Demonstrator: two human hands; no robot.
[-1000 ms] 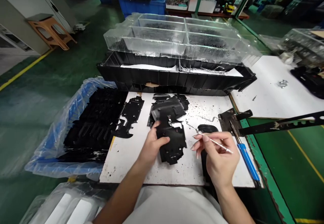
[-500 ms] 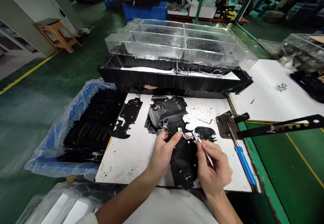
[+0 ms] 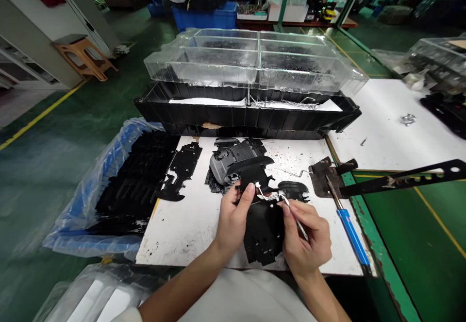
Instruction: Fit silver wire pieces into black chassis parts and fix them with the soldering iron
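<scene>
Over the paint-spattered white tabletop (image 3: 171, 239), both hands work close together above a black moulded plastic panel (image 3: 264, 234) that lies near the front edge. The left hand (image 3: 233, 220) is curled and grips the panel's upper part, its thumb (image 3: 249, 193) pressed on top. The right hand (image 3: 304, 237) is nearly closed, pinching a slim metal pick (image 3: 299, 226) between thumb and fingers, close to a bright bent wire (image 3: 269, 196) at the panel's upper end. Just beyond the hands sit a grey-and-black plastic housing (image 3: 233, 164) and a round black piece (image 3: 293, 191). A flat black plastic part (image 3: 180, 169) lies further left, beside a blue crate (image 3: 91, 215) lined with clear plastic and heaped with black parts. To the right, a blue-handled tool (image 3: 351, 237) lies near a dark metal bracket (image 3: 322, 177). Behind the tabletop, a clear compartment tray (image 3: 204, 72) sits on a black tray (image 3: 247, 115).
</scene>
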